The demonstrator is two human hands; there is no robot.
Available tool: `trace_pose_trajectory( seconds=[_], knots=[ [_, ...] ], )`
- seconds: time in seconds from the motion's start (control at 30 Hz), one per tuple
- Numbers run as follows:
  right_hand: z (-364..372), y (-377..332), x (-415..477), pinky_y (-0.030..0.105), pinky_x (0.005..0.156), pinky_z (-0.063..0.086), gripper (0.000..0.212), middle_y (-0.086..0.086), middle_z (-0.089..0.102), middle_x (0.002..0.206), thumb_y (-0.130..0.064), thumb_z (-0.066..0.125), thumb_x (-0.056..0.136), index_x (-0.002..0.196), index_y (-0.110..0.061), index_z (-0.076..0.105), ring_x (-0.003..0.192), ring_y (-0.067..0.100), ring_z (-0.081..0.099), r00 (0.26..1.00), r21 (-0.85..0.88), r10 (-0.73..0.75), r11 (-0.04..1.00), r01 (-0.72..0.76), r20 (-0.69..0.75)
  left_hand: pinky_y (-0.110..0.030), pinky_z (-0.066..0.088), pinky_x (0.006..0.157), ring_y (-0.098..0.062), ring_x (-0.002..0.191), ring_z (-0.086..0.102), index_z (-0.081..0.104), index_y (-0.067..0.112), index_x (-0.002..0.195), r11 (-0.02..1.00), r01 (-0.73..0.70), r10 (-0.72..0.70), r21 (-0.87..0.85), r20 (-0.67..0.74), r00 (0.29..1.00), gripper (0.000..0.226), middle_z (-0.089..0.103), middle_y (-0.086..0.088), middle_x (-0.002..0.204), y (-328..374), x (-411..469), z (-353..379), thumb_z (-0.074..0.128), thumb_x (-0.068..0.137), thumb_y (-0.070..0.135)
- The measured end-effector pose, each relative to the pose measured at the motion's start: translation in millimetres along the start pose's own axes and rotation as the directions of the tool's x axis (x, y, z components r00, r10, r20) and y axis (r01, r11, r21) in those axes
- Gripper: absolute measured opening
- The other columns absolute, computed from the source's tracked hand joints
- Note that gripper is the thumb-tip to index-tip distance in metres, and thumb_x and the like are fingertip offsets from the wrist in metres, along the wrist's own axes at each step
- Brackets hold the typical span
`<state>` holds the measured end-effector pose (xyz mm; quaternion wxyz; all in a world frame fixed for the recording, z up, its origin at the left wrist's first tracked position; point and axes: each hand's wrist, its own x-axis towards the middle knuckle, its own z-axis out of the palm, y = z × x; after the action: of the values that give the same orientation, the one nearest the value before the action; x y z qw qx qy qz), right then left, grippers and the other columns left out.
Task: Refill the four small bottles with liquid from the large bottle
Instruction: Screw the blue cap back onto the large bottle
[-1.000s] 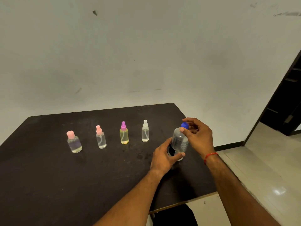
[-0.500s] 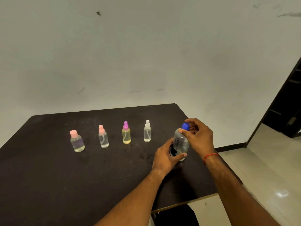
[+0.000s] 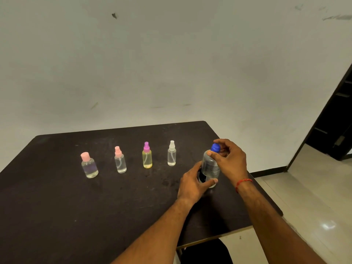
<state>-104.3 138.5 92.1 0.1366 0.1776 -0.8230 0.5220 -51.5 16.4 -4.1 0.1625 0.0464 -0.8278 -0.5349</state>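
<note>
Both hands hold the large bottle (image 3: 209, 167), which stands upright near the right edge of the dark table (image 3: 57, 206).

The left hand (image 3: 192, 184) wraps its fingers and thumb around the bottle's lower body, over a dark label, while the right hand (image 3: 229, 159) curls its fingers around the blue cap (image 3: 215, 147) on top. The bottle is clear and holds clear liquid. To its left, four small bottles stand upright in a row, well apart from one another: a clear spray bottle (image 3: 171, 154) nearest, then a yellow bottle with a purple sprayer (image 3: 147, 156), a clear bottle with a pink sprayer (image 3: 120, 161), and a squat bottle with a pink cap (image 3: 88, 165) farthest. All four are capped. A red thread (image 3: 242, 182) circles the right wrist. A pale wall (image 3: 171, 63) rises behind the table, and a dark doorway (image 3: 335, 121) opens at the right.
</note>
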Motion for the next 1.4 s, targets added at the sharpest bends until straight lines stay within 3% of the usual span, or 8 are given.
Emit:
trace_pose_trajectory(
  seconds=[0.13, 0.27, 0.47, 0.7, 0.83, 1.07, 1.23, 1.4],
  knots=[
    [-4.4, 1.0, -1.7, 0.008, 0.083, 0.044, 0.044, -0.01, 0.063, 0.115, -0.012, 0.07, 0.087, 0.129, -0.025, 0.06, 0.102, 0.004, 0.058, 0.998, 0.062, -0.044, 0.997, 0.042, 0.038, -0.014, 0.049, 0.093, 0.01, 0.106, 0.061, 0.055, 0.045, 0.129, 1.0, -0.002, 0.002, -0.007, 0.001, 1.0, 0.06, 0.066, 0.029, 0.111, -0.9, 0.9, 1.0, 0.084, 0.076, 0.045],
    [-2.8, 3.1, -3.4, 0.008, 0.084, 0.049, 0.028, -0.006, 0.067, 0.112, -0.01, 0.067, 0.089, 0.112, -0.026, 0.07, 0.102, 0.006, 0.062, 0.998, 0.038, -0.053, 0.998, 0.051, 0.034, -0.011, 0.046, 0.091, 0.009, 0.107, 0.06, 0.055, 0.041, 0.131, 1.0, -0.004, 0.004, -0.012, 0.0, 1.0, 0.061, 0.065, 0.027, 0.115, -0.9, 0.5, 0.6, 0.084, 0.076, 0.045],
    [0.9, -1.2, 0.2, 0.001, 0.068, 0.044, 0.027, -0.003, 0.066, 0.1, -0.023, 0.079, 0.079, 0.105, -0.021, 0.07, 0.084, 0.003, 0.06, 0.997, -0.045, -0.049, 0.998, 0.047, -0.052, -0.012, 0.048, 0.091, 0.01, 0.105, 0.061, 0.055, 0.045, 0.128, 1.0, -0.006, 0.006, -0.006, -0.009, 1.0, 0.06, 0.063, 0.034, 0.106, -0.5, -0.5, 1.0, 0.084, 0.075, 0.046],
    [-4.0, 1.8, -4.1, 0.002, 0.076, 0.046, 0.049, -0.014, 0.06, 0.112, -0.014, 0.071, 0.087, 0.133, -0.027, 0.056, 0.097, 0.0, 0.061, 0.996, 0.018, -0.089, 0.996, 0.089, 0.005, -0.016, 0.05, 0.093, 0.008, 0.106, 0.062, 0.056, 0.043, 0.129, 1.0, -0.01, 0.01, -0.003, -0.014, 1.0, 0.061, 0.066, 0.03, 0.109, -2.1, 0.4, 1.2, 0.084, 0.075, 0.046],
    [-2.9, 6.1, -6.2, 0.02, 0.093, 0.053, 0.031, -0.008, 0.067, 0.109, -0.007, 0.064, 0.091, 0.118, -0.022, 0.068, 0.1, 0.005, 0.063, 0.996, 0.016, -0.088, 0.996, 0.088, 0.014, -0.019, 0.051, 0.094, 0.005, 0.107, 0.062, 0.055, 0.042, 0.129, 1.0, -0.022, 0.022, 0.014, -0.012, 1.0, 0.06, 0.064, 0.029, 0.113, -2.4, 0.6, 1.4, 0.084, 0.076, 0.045],
    [1.1, 0.7, -2.5, 0.011, 0.071, 0.049, 0.028, -0.006, 0.066, 0.09, -0.03, 0.08, 0.078, 0.098, -0.021, 0.063, 0.08, 0.005, 0.063, 0.995, -0.06, -0.046, 0.997, 0.041, -0.088, -0.014, 0.047, 0.09, 0.009, 0.103, 0.06, 0.055, 0.044, 0.127, 1.0, -0.01, 0.011, 0.02, -0.011, 1.0, 0.058, 0.063, 0.031, 0.108, -1.4, 0.2, 0.9, 0.083, 0.076, 0.046],
    [-1.7, -0.1, -2.1, 0.008, 0.074, 0.045, 0.057, -0.012, 0.058, 0.113, -0.026, 0.078, 0.081, 0.132, -0.025, 0.053, 0.093, 0.005, 0.06, 0.998, -0.028, -0.063, 0.998, 0.062, -0.007, -0.018, 0.05, 0.093, 0.007, 0.105, 0.062, 0.054, 0.045, 0.128, 1.0, -0.002, 0.002, 0.013, -0.006, 1.0, 0.059, 0.064, 0.03, 0.108, -2.0, 1.1, 1.2, 0.083, 0.076, 0.046],
    [-2.8, 4.7, -6.7, 0.021, 0.093, 0.053, 0.031, -0.008, 0.067, 0.114, -0.01, 0.066, 0.09, 0.116, -0.027, 0.067, 0.104, 0.007, 0.063, 0.991, -0.022, -0.133, 0.991, 0.133, 0.023, -0.018, 0.051, 0.093, 0.007, 0.104, 0.062, 0.054, 0.046, 0.127, 1.0, -0.012, 0.012, 0.015, -0.006, 1.0, 0.059, 0.064, 0.032, 0.107, -3.3, 0.9, 2.0, 0.084, 0.076, 0.046]
  ],
)
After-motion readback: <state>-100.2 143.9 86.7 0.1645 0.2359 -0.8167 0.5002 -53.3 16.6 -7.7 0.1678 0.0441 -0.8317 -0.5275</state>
